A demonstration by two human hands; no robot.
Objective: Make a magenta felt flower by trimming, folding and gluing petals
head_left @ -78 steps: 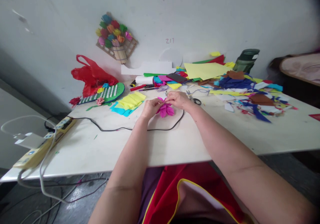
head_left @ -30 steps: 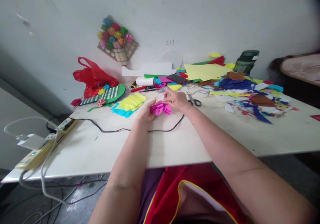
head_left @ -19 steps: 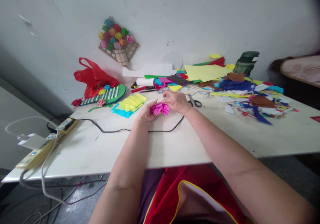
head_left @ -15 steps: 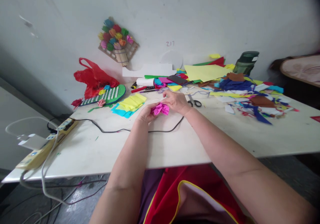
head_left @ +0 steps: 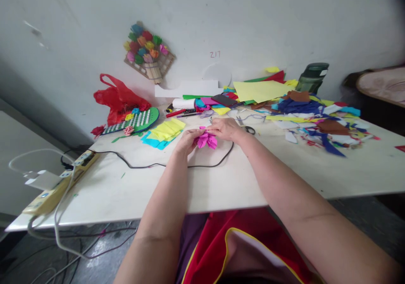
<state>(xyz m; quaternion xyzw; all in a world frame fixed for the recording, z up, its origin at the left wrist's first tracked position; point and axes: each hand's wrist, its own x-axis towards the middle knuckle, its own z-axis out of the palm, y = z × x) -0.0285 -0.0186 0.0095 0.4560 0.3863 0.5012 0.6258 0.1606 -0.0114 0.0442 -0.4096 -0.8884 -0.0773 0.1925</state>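
Note:
A bright pink paper flower (head_left: 208, 140) with ruffled petals is held above the table, between my two hands. My left hand (head_left: 189, 140) pinches it from the left side. From the right, my right hand (head_left: 224, 129) grips its upper part with fingers closed; the exact spot under the fingertips is hidden. Scissors (head_left: 249, 130) lie just beyond my right wrist, partly covered by it. Yellow paper sheets (head_left: 167, 129) rest on blue paper sheets (head_left: 156, 142) to the left of my left hand.
A black cable (head_left: 145, 166) crosses the table (head_left: 221, 191) below my hands. A power strip (head_left: 60, 185) sits at the left edge. Paper scraps (head_left: 329, 128) and a green bottle (head_left: 313, 79) are on the right. A red plastic bag (head_left: 118, 94) stands back left.
The pink flower has turned and its petals now spread more downward. My right hand has shifted slightly right and lower, with its fingers flatter over the flower's top.

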